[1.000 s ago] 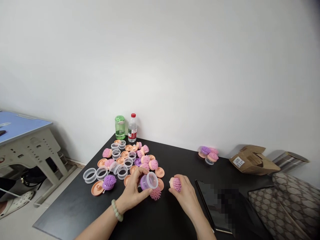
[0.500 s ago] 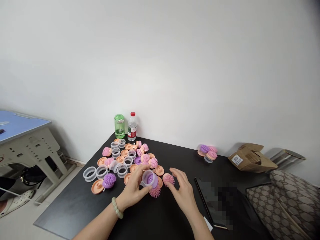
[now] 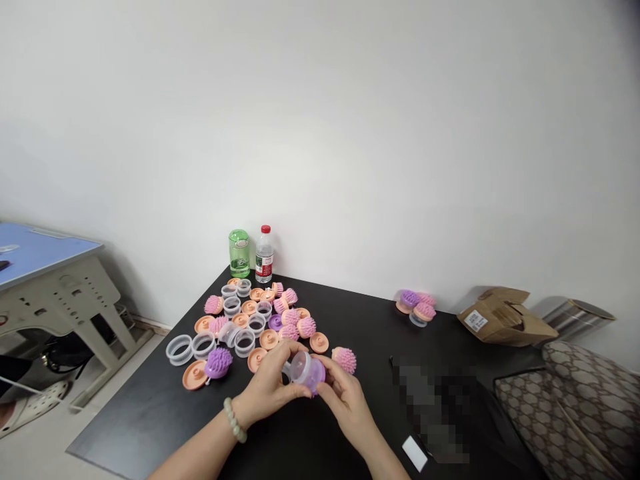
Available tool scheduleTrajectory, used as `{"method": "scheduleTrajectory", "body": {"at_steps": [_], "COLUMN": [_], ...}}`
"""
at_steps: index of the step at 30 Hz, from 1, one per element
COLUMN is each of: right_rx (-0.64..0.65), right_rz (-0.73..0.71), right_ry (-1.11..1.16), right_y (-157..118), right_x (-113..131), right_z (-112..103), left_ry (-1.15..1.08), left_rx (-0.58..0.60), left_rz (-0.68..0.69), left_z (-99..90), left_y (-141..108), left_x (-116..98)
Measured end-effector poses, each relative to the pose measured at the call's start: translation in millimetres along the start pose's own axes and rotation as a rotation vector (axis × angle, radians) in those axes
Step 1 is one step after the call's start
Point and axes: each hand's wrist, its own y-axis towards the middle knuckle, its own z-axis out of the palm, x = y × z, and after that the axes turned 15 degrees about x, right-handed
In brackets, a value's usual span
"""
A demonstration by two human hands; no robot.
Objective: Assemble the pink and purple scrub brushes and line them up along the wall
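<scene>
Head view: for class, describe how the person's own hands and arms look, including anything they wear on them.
The left hand and right hand are bare, and the forearms show no sleeves or gloves. A bracelet of round pale green beads circles the left wrist; the right wrist shows none.

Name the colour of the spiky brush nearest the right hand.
Spiky brush: pink on peach; head view.
</scene>
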Motion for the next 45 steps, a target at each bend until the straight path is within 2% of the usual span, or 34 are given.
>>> {"method": "scheduleTrajectory", "body": {"at_steps": [5, 18, 27, 31, 37, 41, 45], "right_rx": [-0.024, -0.141, -0.175, -0.169, -0.203, -0.178, -0.081], "right_rz": [-0.056, -0.099, -0.205, -0.248, -0.345, -0.262, -0.141], "right_ry": [0.049, -0.137, -0.23, -0.26, -0.426, -0.404, -0.33], "right_y": [0, -5, -7, -6, -5, -5, -7], "right_x": [-3, -16, -19, -18, -7, -7, -12], "right_z": [3, 9, 12, 12, 12, 11, 7], "left_ry": [0.038, 0.081, 0.097, 0.096, 0.036, 0.002, 0.021], "left_rx": [-0.009, 0.002, -0.001, -0.008, -0.016, -0.029, -0.022], "left_rz": [-0.027, -0.028, -0.016, -0.001, -0.033, -0.062, -0.069], "left_z": [-0.3, -3.0, -2.9, -1.9, 2.3, 2.8, 1.6], "left_y": [2, 3, 1, 1, 2, 1, 0], "left_x": [-1, -2, 1, 2, -2, -3, -2]}}
